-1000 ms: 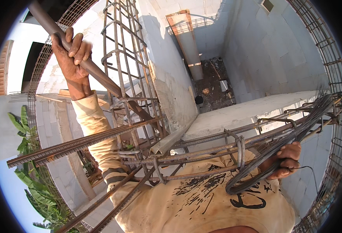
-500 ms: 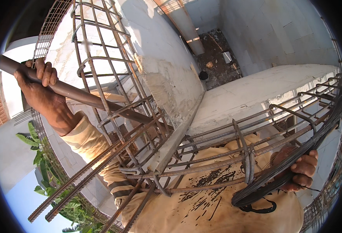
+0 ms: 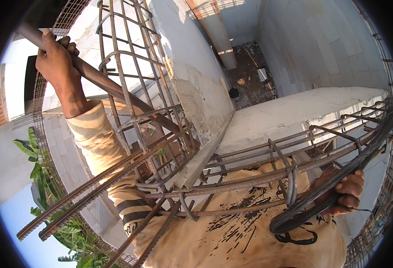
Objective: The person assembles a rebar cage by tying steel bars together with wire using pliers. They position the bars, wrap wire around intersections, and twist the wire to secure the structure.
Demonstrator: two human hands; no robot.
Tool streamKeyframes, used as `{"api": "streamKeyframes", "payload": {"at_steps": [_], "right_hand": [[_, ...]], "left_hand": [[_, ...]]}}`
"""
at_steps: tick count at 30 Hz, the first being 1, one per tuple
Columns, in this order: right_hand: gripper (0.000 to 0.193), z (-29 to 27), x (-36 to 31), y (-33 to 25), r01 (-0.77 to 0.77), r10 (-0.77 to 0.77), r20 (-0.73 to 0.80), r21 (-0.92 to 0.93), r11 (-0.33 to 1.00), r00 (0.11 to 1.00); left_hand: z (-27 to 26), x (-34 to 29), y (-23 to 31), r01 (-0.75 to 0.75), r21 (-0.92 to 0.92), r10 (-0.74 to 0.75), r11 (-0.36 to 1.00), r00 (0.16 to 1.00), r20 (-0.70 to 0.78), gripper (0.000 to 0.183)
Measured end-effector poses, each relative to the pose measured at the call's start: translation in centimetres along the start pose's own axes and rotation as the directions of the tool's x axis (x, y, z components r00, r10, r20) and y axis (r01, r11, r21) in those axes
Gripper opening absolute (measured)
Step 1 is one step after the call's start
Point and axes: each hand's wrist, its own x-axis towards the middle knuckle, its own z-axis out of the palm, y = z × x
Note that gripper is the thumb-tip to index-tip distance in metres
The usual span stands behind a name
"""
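High on the left, my left hand [image 3: 60, 67] is wrapped round a brown pole [image 3: 100, 79]. The pole slopes down to the right and passes among the bars of the upright rebar cage [image 3: 124, 85]. At the lower right, my right hand [image 3: 349, 193] grips a long looped bundle of thin dark wire [image 3: 379, 138]. This bundle lies against the horizontal rebar cage [image 3: 245, 182] in front of my chest, and one loose wire end sticks out beside my fingers. The pole's lower end is hidden among the bars.
Ribbed bar ends [image 3: 42, 233] jut out at the lower left. Pale block walls [image 3: 294, 109] meet near the middle, beside a narrow concrete edge [image 3: 194, 167]. Far below lies a rubble-strewn floor [image 3: 254, 85]. Green leaves [image 3: 35, 174] show at the left.
My left hand has moved up and slightly right, tilting the pole more steeply. My right hand keeps its hold on the wire with little movement. The view has shifted slightly.
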Motion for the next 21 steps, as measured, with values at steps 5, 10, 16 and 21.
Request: {"api": "streamKeyframes", "payload": {"at_steps": [5, 10, 16, 21], "right_hand": [[0.034, 1.3, 0.0, -0.7, -0.103, 0.102, -0.135, -0.001, 0.995, 0.986], [0.036, 1.5, 0.2, -0.5, -0.081, 0.084, -0.134, 0.027, 0.996, 0.987], [0.044, 1.5, 0.0, -0.2, -0.084, 0.087, -0.109, 0.028, 0.996, 0.99], [0.045, 0.8, 0.1, 0.2, -0.098, 0.102, -0.051, 0.078, 0.992, 0.994]], "left_hand": [[-3.7, 1.9, 2.6, -0.182, -0.236, 0.181, 0.955, 0.983, -0.028, 0.031], [-8.4, 4.3, 5.0, -0.145, -0.396, 0.226, 0.907, 0.96, 0.166, 0.022], [-9.4, 3.3, 6.9, -0.193, -0.392, 0.26, 0.899, 0.958, 0.123, 0.021], [-4.7, 3.2, 5.9, -0.207, -0.231, 0.189, 0.951, 0.977, -0.098, 0.028]]}}
